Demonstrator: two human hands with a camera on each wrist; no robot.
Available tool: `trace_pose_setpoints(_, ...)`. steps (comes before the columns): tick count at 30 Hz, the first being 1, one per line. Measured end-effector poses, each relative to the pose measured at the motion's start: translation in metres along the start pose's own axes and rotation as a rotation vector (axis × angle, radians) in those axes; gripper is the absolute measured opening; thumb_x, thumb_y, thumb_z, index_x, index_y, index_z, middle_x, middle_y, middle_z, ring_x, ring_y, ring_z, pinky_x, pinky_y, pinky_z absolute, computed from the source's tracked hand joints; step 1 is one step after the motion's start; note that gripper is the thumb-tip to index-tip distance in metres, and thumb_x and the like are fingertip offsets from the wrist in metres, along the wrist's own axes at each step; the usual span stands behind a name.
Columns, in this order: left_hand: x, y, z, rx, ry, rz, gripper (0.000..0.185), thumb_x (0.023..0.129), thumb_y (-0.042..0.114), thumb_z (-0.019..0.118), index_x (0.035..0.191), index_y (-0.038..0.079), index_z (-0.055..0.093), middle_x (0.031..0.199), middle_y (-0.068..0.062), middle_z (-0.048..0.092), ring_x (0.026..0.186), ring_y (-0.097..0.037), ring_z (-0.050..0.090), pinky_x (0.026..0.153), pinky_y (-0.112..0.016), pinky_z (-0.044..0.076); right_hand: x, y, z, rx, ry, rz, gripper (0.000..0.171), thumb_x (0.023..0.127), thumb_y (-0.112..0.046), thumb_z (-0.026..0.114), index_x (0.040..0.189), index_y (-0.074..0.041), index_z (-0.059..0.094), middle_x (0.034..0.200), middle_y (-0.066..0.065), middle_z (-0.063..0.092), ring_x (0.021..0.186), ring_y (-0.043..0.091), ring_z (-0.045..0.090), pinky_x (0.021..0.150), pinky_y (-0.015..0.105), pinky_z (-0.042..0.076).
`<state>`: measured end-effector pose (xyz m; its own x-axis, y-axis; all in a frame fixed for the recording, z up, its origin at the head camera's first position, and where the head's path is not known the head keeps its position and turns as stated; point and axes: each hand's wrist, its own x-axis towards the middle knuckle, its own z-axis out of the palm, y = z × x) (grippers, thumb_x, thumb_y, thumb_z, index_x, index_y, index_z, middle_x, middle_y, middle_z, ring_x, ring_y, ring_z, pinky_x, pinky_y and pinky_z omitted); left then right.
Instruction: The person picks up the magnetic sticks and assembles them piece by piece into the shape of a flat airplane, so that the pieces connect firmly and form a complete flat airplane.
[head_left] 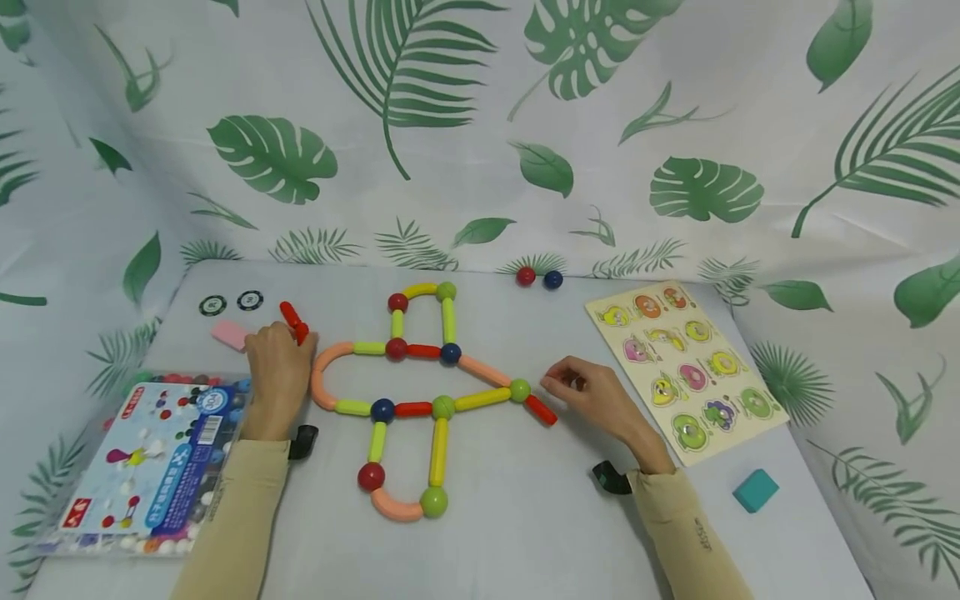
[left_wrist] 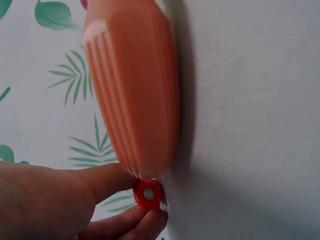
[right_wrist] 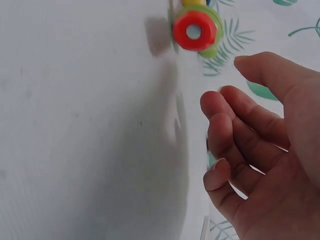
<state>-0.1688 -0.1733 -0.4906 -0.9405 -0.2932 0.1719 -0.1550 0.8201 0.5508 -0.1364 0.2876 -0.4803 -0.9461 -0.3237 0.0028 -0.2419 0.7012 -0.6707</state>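
Observation:
On the table lies a flat figure of magnetic rods and balls, shaped like a plane. Its left end is a curved orange rod point(head_left: 322, 375), large in the left wrist view. Just left of that curve, my left hand point(head_left: 276, 371) pinches a red rod point(left_wrist: 148, 194) between thumb and fingers; its end shows in the left wrist view. At the figure's right tip, a short red rod point(head_left: 541, 409) juts from a green ball point(head_left: 520, 389). My right hand point(head_left: 596, 396) hovers beside that tip, fingers loosely bent and holding nothing.
A clear box point(head_left: 142, 467) of balls and rods stands at left, partly behind the left forearm. Two dark round chips point(head_left: 250, 300) and a pink block point(head_left: 229, 335) lie beyond it. Red point(head_left: 526, 277) and blue balls sit at the back. A fruit-picture board point(head_left: 637, 312) and teal block point(head_left: 756, 490) lie right.

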Motion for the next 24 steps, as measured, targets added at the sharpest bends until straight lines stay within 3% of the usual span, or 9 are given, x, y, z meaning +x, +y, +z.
trace_pose_setpoints(10, -0.004, 0.011, -0.011, 0.015, -0.047, 0.007, 0.03, 0.096, 0.015, 0.064, 0.094, -0.015, 0.066, 0.084, -0.031, 0.066, 0.082, -0.044, 0.057, 0.078, -0.049, 0.039, 0.001, 0.004, -0.009, -0.017, 0.035, 0.019, 0.011, 0.097, -0.032, 0.07, 0.102, -0.021, 0.07, 0.087, -0.006, 0.066, 0.077, 0.016, 0.057, 0.063, 0.022, 0.045)
trace_pose_setpoints(16, -0.014, 0.032, -0.016, 0.005, -0.165, -0.02, 0.032, 0.096, 0.018, 0.069, 0.113, -0.009, 0.068, 0.098, -0.027, 0.067, 0.094, -0.038, 0.053, 0.075, -0.043, 0.046, -0.002, 0.004, -0.01, -0.039, 0.041, 0.041, 0.015, 0.098, -0.036, 0.068, 0.104, -0.022, 0.07, 0.088, -0.006, 0.066, 0.078, 0.016, 0.057, 0.063, 0.023, 0.045)
trace_pose_setpoints(19, -0.024, 0.049, -0.012, -0.033, -0.192, 0.056, 0.032, 0.094, 0.018, 0.073, 0.114, -0.007, 0.068, 0.095, -0.023, 0.066, 0.093, -0.035, 0.052, 0.073, -0.04, 0.047, -0.003, 0.003, -0.011, -0.048, 0.045, 0.055, 0.016, 0.099, -0.037, 0.067, 0.105, -0.022, 0.07, 0.089, -0.006, 0.067, 0.079, 0.016, 0.057, 0.064, 0.023, 0.045)
trace_pose_setpoints(24, -0.05, 0.088, 0.002, -0.087, -0.199, 0.318, 0.025, 0.088, 0.017, 0.081, 0.1, -0.003, 0.074, 0.085, -0.014, 0.071, 0.082, -0.029, 0.055, 0.07, -0.035, 0.045, -0.004, 0.004, -0.012, -0.036, 0.055, 0.074, 0.018, 0.099, -0.037, 0.065, 0.106, -0.022, 0.071, 0.09, -0.005, 0.069, 0.079, 0.016, 0.057, 0.064, 0.023, 0.046)
